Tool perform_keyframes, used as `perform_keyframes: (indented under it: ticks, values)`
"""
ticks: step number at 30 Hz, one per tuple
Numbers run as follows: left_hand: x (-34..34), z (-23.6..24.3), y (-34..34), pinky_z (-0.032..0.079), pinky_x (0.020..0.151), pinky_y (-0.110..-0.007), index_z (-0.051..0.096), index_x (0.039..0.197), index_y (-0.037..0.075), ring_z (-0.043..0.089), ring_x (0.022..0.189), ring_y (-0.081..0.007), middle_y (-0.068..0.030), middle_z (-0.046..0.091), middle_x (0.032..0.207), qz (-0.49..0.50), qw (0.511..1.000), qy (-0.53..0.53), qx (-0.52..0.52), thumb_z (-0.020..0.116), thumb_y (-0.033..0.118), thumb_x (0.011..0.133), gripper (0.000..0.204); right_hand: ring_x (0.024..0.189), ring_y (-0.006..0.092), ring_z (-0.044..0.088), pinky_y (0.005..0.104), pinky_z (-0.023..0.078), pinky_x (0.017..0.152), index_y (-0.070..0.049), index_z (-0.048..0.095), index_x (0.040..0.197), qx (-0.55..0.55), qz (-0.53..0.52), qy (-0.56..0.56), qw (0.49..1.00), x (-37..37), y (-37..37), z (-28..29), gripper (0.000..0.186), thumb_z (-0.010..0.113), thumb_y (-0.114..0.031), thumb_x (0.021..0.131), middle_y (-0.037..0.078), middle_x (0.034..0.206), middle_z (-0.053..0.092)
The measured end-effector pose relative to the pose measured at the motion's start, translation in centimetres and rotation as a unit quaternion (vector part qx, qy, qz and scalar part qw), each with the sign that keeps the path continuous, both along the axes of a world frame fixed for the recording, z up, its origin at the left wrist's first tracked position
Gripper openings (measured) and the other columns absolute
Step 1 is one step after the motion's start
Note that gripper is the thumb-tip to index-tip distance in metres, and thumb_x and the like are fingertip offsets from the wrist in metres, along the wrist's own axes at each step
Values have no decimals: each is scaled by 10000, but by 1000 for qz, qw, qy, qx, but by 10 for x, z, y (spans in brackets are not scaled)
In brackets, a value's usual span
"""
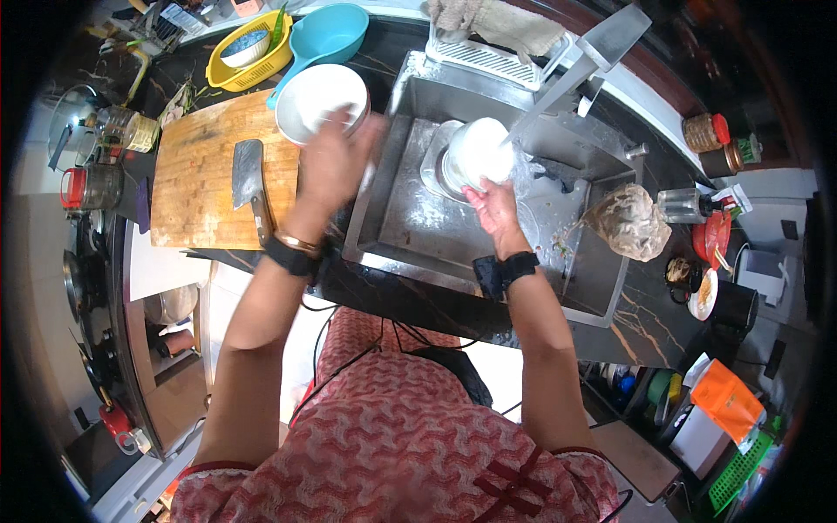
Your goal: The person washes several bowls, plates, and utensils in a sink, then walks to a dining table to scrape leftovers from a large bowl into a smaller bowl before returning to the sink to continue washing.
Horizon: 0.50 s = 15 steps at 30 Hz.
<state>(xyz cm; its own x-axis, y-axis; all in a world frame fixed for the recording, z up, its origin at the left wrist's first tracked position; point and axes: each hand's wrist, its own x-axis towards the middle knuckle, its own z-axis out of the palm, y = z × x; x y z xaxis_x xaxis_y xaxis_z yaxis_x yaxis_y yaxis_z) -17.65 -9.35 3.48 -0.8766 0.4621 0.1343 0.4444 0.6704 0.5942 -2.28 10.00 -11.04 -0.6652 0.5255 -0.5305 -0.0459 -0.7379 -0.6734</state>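
Observation:
My right hand (497,209) grips a white bowl (481,150) over the sink (418,222), its fingers at the lower rim. The bowl is tilted beneath the faucet (567,74), beside a drain fitting partly hidden behind it. My left hand (336,166) is smeared by motion at the near right side of a white bowl (318,94). That bowl stands by the sink's left rim, with another rim showing at its right. Whether the left fingers touch it I cannot tell. Left of this hand, a cleaver (250,179) lies on a wooden cutting board (196,174).
A yellow basket (228,74) with a patterned bowl and a teal colander (336,35) stand at the back left. A crumpled plastic bag (629,222) sits at the sink's right edge, near food scraps. Jars (702,132) line the back right. A white rack (484,63) sits behind the sink.

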Motion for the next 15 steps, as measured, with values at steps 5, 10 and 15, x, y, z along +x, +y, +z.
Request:
perform_keyframes:
  ticks: [5,10,15]
  values:
    - [64,-62,71,383,908,-401,275,1279,-61,476,1083,-372,-315,462,1142,-95,974,-179,105,617,267,771,695,697,184,578,292,527,555,-77,413,1161,-125,9,108,986,-12,-33,6,372,427,58,815,87,940,550]
    - [65,-54,96,373,913,-441,281,1249,-40,448,1047,-453,-334,462,1081,-164,972,-117,125,527,-72,652,646,693,217,592,315,440,404,-47,435,1152,149,36,-109,982,-15,-9,21,359,448,54,808,109,901,575]
    - [67,-36,127,453,814,-423,336,1230,-4,514,952,-439,-309,469,1060,-226,968,-84,-76,496,-41,720,536,723,281,618,389,479,521,-49,461,1120,621,33,-223,750,1,44,27,429,561,51,715,161,896,595]
